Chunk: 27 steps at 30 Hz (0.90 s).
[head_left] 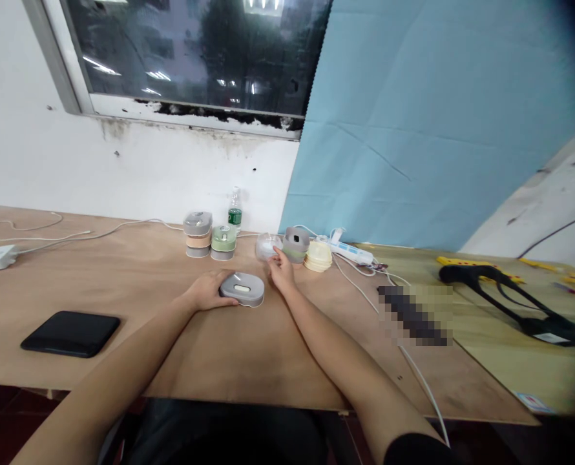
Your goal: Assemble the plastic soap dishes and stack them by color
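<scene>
My left hand (209, 290) is wrapped round the left side of a grey oval box (247, 290), which rests on the table and has a pale slot in its top. Farther forward, my right hand (281, 271) has its fingers closed at the near right edge of a clear plastic cover (266, 244). Right beside that stand a grey box part (296, 239) with a dark opening, set on a green piece, and a stack of cream-coloured trays (318, 257).
Stacked grey-and-peach boxes (198, 226) and a green box (223, 239) stand near a water bottle (235, 210) by the wall. A black tablet-like case (71, 334) lies at left. A power strip (350, 252), cables and a black strap-like frame (515, 303) lie at right.
</scene>
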Tool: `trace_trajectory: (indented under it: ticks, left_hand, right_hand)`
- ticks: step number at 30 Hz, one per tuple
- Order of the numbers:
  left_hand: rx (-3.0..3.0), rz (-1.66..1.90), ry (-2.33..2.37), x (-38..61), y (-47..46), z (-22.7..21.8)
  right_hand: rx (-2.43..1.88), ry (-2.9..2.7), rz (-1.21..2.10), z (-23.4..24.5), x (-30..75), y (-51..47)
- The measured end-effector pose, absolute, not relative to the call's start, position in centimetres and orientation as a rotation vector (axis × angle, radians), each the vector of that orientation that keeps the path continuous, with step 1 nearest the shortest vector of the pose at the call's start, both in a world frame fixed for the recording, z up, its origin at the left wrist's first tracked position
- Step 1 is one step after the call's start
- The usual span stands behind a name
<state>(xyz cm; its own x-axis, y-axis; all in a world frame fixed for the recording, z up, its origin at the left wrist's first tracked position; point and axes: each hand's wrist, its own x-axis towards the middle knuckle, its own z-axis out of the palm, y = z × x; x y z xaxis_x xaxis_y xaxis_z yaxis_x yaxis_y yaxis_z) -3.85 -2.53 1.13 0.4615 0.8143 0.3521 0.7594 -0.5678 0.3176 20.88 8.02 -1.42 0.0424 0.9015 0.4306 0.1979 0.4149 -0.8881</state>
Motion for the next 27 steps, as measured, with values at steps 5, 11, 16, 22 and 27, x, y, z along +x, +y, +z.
trace_trajectory:
  ticks: [5, 11, 16, 22, 27]
  left_hand:
    - [2.598, 0.721, 1.402, -3.9, -2.5, 1.1]
    - [2.591, 0.727, 1.403, -3.9, -2.6, 1.1]
    - [2.499, 0.747, 1.475, -4.2, -2.7, 1.1]
    - [2.337, 0.950, 1.627, -4.8, -2.7, 1.3]
    - [2.264, 1.056, 1.646, -5.4, -2.8, 1.4]
  right_hand:
    - [-1.103, -1.485, 0.674, -2.0, 21.4, 8.8]
    - [-1.084, -1.580, 0.634, -1.9, 21.4, 8.6]
    - [-1.033, -1.651, 0.534, -0.9, 21.3, 6.8]
    - [-0.784, -2.032, 0.582, 0.8, 20.7, 3.6]
    - [-0.767, -2.256, 0.553, 1.5, 19.5, 2.0]
